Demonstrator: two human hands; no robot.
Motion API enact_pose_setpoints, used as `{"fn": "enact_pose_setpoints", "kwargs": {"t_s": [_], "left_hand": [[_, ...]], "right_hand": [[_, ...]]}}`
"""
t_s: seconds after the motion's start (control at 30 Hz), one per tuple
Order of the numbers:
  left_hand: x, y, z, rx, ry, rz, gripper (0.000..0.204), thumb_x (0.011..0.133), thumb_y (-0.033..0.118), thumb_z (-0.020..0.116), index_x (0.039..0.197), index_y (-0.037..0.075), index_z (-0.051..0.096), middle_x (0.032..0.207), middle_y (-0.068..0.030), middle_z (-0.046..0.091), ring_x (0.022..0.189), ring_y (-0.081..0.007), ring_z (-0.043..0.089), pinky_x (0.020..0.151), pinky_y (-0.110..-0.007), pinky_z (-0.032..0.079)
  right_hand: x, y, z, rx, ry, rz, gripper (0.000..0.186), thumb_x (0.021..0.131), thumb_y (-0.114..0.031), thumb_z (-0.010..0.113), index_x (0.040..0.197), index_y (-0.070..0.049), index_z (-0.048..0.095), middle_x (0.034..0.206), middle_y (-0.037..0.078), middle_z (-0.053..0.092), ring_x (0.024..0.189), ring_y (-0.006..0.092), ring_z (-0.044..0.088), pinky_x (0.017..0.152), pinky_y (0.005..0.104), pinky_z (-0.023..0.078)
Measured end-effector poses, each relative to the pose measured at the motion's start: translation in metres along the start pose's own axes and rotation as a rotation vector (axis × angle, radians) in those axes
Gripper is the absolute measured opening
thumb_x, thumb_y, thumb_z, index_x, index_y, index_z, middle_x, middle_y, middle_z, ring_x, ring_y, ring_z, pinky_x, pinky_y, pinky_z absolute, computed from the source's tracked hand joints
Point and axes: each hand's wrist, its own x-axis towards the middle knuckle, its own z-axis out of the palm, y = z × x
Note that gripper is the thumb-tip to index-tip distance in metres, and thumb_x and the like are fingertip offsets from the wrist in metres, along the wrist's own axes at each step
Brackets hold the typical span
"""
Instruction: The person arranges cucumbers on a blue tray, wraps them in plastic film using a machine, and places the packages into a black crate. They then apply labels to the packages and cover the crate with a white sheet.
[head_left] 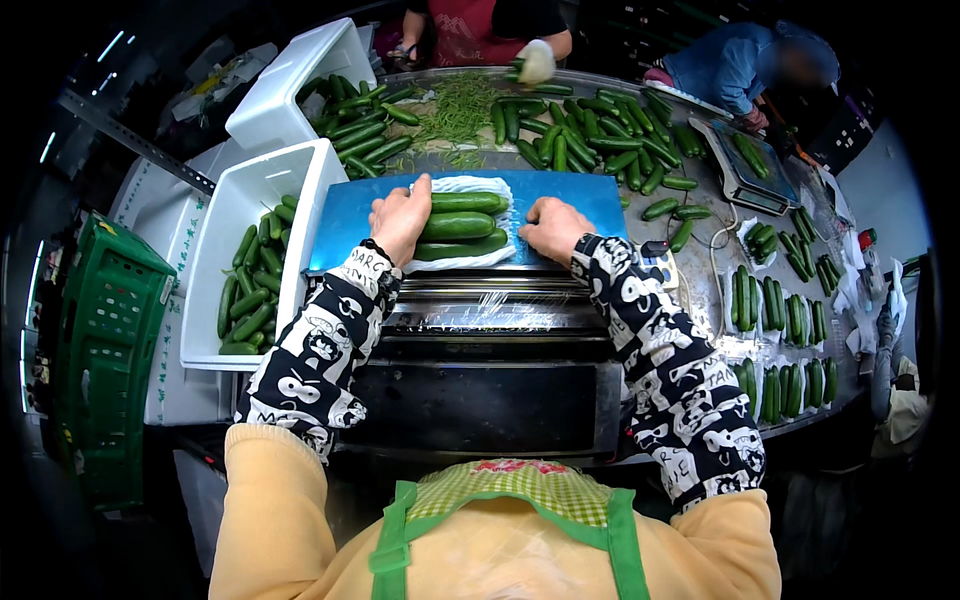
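Three green cucumbers [462,225] lie side by side on a white, net-like wrap [470,184], on a blue board [345,215] in front of me. My left hand [402,216] grips their left ends, fingers held together and sleeve cuff just below. To the right of the wrap, my right hand [557,230] rests on the board with its fingers curled shut. Its fingertips are close to the wrap's right edge; whatever they pinch, if anything, is hidden. Below the board, nearer me, is a metal wrapping machine [460,300] with clear film stretched across it.
A white foam box [330,200] of cucumbers stands left, beside a green crate [110,360]. Loose cucumbers [600,135] pile across the far table. At right are a scale [745,170] and rows of packed cucumbers [785,390]. Two other people work at the far side, one in red [480,35].
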Motion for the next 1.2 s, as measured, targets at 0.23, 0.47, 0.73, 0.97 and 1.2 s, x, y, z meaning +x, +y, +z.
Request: {"fn": "enact_pose_setpoints", "kwargs": {"t_s": [0.23,0.47,0.73,0.97,1.2], "left_hand": [[-0.001,-0.013,0.01,-0.56,-0.038,0.467,0.047,0.099,0.041,0.053,0.125,0.003,0.063,0.118,-0.0177,0.062,0.12,-0.0288,0.052,0.105,-0.033,0.039],[-0.007,-0.01,0.019,-0.419,-0.009,0.486,0.038,0.096,0.035,0.054,0.091,0.003,0.074,0.094,-0.0202,0.068,0.097,-0.0341,0.061,0.088,-0.038,0.046],[-0.006,-0.007,0.03,-0.441,-0.009,0.322,0.041,0.09,0.041,0.058,0.094,0.003,0.074,0.104,-0.0231,0.066,0.1,-0.0373,0.061,0.09,-0.039,0.047],[0.0,-0.009,0.03,-0.434,-0.086,0.356,0.047,0.094,0.042,0.055,0.099,-0.002,0.071,0.109,-0.0229,0.066,0.106,-0.0346,0.061,0.093,-0.039,0.046],[-0.027,-0.042,-0.084,-0.04,-0.057,0.892,0.033,0.09,0.024,0.069,0.115,0.003,0.066,0.111,-0.014,0.065,0.109,-0.0272,0.059,0.098,-0.039,0.044]], "right_hand": [[0.024,0.002,0.019,0.563,0.421,-0.488,0.055,0.099,-0.05,0.05,0.129,-0.005,0.055,0.127,0.021,0.056,0.12,0.0376,0.051,0.105,0.0423,0.039],[0.018,-0.019,0.041,0.221,0.386,-0.464,0.048,0.1,-0.049,0.042,0.118,-0.01,0.064,0.121,0.019,0.061,0.111,0.0412,0.056,0.098,0.0498,0.041],[0.019,-0.012,0.042,0.181,0.348,-0.411,0.05,0.1,-0.049,0.037,0.123,-0.013,0.064,0.125,0.018,0.06,0.115,0.0407,0.055,0.102,0.0495,0.039],[0.018,-0.009,0.04,0.216,0.298,-0.395,0.057,0.1,-0.055,0.034,0.127,-0.014,0.062,0.136,0.018,0.053,0.124,0.041,0.048,0.106,0.0491,0.036],[-0.04,0.038,-0.028,0.073,0.437,-0.706,0.039,0.097,-0.031,0.061,0.124,-0.004,0.058,0.119,0.018,0.058,0.114,0.0342,0.056,0.099,0.0397,0.045]]}}
